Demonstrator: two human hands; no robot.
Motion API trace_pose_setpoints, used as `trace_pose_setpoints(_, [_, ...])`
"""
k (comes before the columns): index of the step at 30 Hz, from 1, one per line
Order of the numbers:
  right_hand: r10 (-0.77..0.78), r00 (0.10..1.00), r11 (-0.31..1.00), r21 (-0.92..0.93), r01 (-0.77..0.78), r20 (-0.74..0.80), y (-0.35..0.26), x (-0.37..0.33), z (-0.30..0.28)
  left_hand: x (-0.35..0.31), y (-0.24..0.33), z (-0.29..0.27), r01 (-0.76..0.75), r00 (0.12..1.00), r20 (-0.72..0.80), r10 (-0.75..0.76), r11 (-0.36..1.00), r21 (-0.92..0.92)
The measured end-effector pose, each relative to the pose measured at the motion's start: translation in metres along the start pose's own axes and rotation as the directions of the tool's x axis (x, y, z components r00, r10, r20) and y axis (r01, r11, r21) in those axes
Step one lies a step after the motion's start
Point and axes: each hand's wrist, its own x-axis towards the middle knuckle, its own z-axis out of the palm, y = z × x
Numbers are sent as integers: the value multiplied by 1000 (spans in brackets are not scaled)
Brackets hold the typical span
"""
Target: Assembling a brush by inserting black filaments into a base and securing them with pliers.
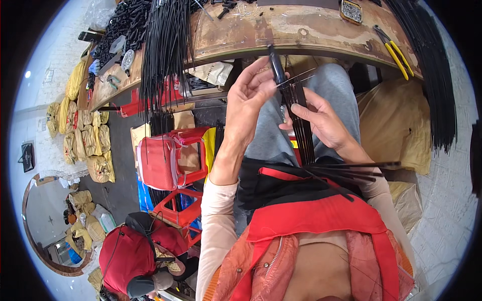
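Over my lap I hold what looks like an umbrella frame: a bundle of slim black ribs (302, 133) topped by a glossy black tube-like piece (276, 64). My right hand (321, 118) is closed round the ribs just below that piece, thumb across them. The lower rib ends fan out to the right over my forearm. Close against the black piece, my left hand (250, 95) is closed, thumb and fingertips pinching at its lower end. A thin wire (301, 76) crosses the bundle there, running from beside my left thumb to the right.
Ahead is a worn wooden workbench (241, 30) bearing yellow-handled pliers (394, 50), a tin of small metal pieces (351, 12) and piled black parts (120, 30). Long black rods (165, 55) hang over its edge. Left are red stools (158, 163) and a person in red (130, 256).
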Motion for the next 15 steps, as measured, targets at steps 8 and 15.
trace_pose_setpoints(8, [9,1000,1000,-27,-8,15,-1,-2,3,13,4,-12,120,991,62,-117,992,-47])
trace_pose_setpoints(15, [11,999,1000,-24,-10,43,1,-2,-1,18,1,-13,80,996,33,-81,997,15])
